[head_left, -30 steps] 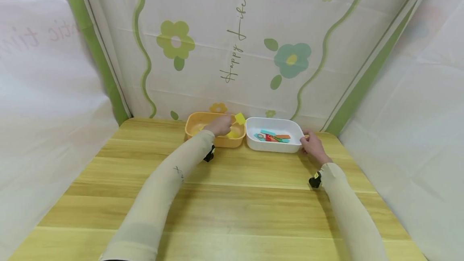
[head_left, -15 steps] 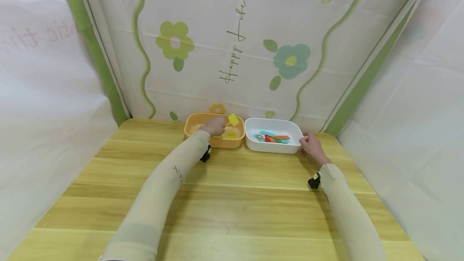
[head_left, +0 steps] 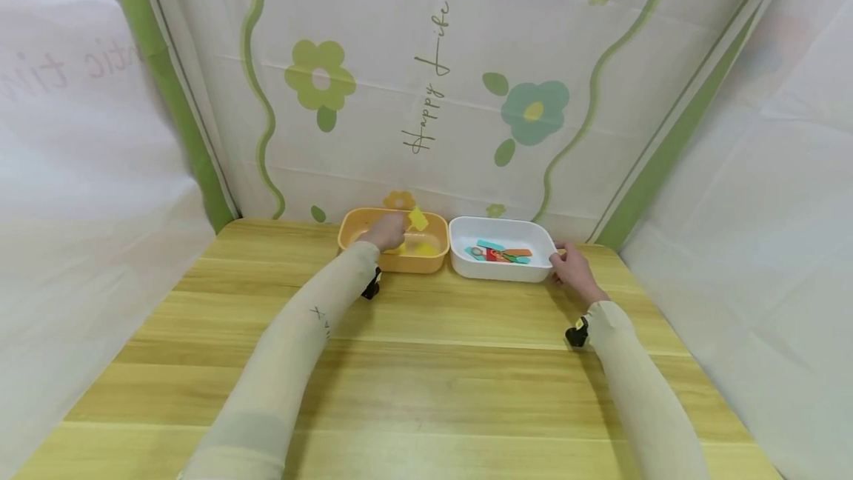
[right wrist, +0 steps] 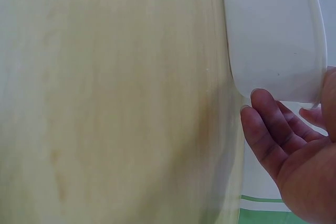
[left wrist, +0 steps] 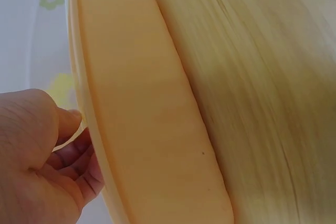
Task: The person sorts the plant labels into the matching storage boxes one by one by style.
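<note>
Over the orange plastic bin (head_left: 413, 264), my left hand (head_left: 384, 232) pinches a thin stem that ends in a flat yellow blade, a small spatula-like piece (head_left: 417, 218). More yellow pieces (head_left: 425, 249) lie on that bin's floor, partly hidden by the hand. In the left wrist view, the thumb and curled fingers sit just behind the bin's rim (left wrist: 92, 114), which hides what they pinch. My right hand (head_left: 574, 271) holds the right end of the white bin (head_left: 496, 272). The right wrist view shows its fingertips (right wrist: 261, 98) at the bin's lower corner and its thumb by the rim.
Inside the white bin lie several small flat pieces, including an orange one (head_left: 517, 252), a red one (head_left: 494, 255) and light-blue ones (head_left: 490, 244). Both bins stand side by side at the back of the wooden table (head_left: 426, 376), against a flower-printed curtain (head_left: 373, 132).
My left hand has drifted left over the orange bin, carrying the yellow spatula-like piece with it. The right hand keeps its hold on the white bin.
</note>
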